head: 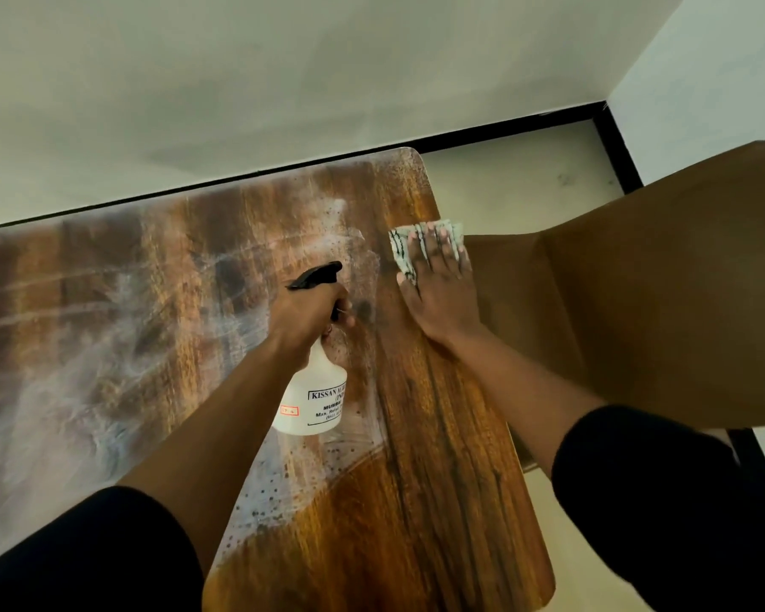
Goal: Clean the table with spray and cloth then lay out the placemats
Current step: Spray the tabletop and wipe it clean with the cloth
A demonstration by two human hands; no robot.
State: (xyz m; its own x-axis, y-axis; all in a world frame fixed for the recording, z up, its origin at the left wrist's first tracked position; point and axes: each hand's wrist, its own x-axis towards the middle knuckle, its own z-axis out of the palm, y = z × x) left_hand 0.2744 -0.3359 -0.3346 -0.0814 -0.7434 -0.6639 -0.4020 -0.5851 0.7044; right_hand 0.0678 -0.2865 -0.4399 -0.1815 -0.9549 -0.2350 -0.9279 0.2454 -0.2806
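Note:
A glossy wooden table fills the lower middle of the view, with wet droplets and smeared streaks across its centre and left. My left hand grips the neck of a white spray bottle with a black trigger head, held above the table with the nozzle pointing away from me. My right hand lies flat with straight fingers on a white patterned cloth, pressing it onto the table near the far right edge. No placemats are in view.
A brown chair stands close against the table's right edge, just beside my right hand. A white wall runs behind the table's far side. Pale floor and a black skirting strip show beyond the far right corner.

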